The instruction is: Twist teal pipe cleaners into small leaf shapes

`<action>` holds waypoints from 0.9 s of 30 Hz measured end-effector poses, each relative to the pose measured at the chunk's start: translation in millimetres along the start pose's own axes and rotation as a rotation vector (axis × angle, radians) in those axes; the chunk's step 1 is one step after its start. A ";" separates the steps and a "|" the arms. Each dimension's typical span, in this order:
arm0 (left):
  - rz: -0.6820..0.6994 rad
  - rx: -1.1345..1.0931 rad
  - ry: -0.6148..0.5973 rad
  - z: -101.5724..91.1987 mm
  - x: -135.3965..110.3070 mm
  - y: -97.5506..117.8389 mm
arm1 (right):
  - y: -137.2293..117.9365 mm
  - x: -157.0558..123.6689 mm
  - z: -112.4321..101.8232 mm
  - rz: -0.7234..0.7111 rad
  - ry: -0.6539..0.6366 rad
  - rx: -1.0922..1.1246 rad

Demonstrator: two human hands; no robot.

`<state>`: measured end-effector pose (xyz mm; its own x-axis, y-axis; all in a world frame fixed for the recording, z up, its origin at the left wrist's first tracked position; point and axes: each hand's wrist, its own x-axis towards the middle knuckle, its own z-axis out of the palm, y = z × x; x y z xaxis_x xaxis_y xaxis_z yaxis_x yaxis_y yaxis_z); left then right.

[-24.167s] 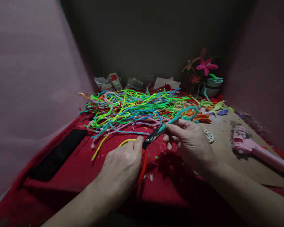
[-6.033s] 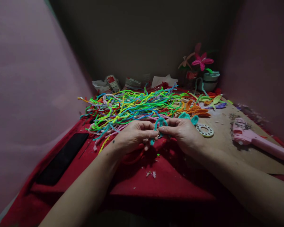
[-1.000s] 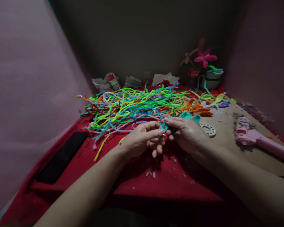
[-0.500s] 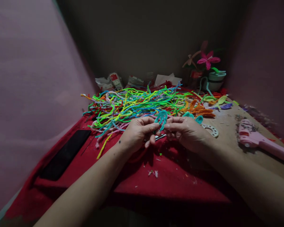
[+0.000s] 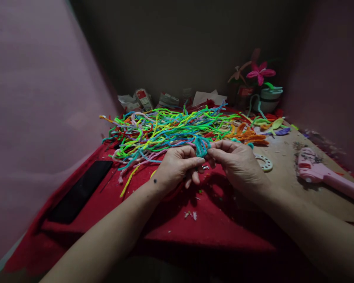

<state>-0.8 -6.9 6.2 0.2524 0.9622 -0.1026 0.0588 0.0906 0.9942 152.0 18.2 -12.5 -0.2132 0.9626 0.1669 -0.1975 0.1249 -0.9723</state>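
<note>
The left hand point(image 5: 177, 167) and right hand point(image 5: 238, 165) both pinch a small teal fuzzy pipe-cleaner loop point(image 5: 201, 145) just above the red cloth tabletop point(image 5: 209, 228), before the multicoloured pipe-cleaner pile point(image 5: 165, 129). Shaping it neatly seems to need firm fingertip grips close to the bend.

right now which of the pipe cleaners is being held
The teal pipe cleaner, bent into a small loop and pinched between the left hand and right hand. The rest lie loose in the pile on the red cloth behind.
</note>
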 end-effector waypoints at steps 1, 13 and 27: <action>-0.003 -0.003 -0.002 0.2 0.0 -0.5 | 0.3 -0.1 0.3 0.006 -0.007 0.025; -0.034 -0.089 0.031 5.4 0.1 -4.3 | -4.1 -1.6 2.7 -0.033 0.037 -0.214; 0.072 -0.037 0.001 9.7 -1.4 -2.6 | -6.3 -5.3 3.1 -0.040 -0.030 -0.330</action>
<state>8.1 -10.9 3.4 0.2534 0.9669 -0.0308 0.0046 0.0306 0.9995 151.4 11.6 -6.8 -0.2409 0.9484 0.2064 0.1129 0.2386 -0.9645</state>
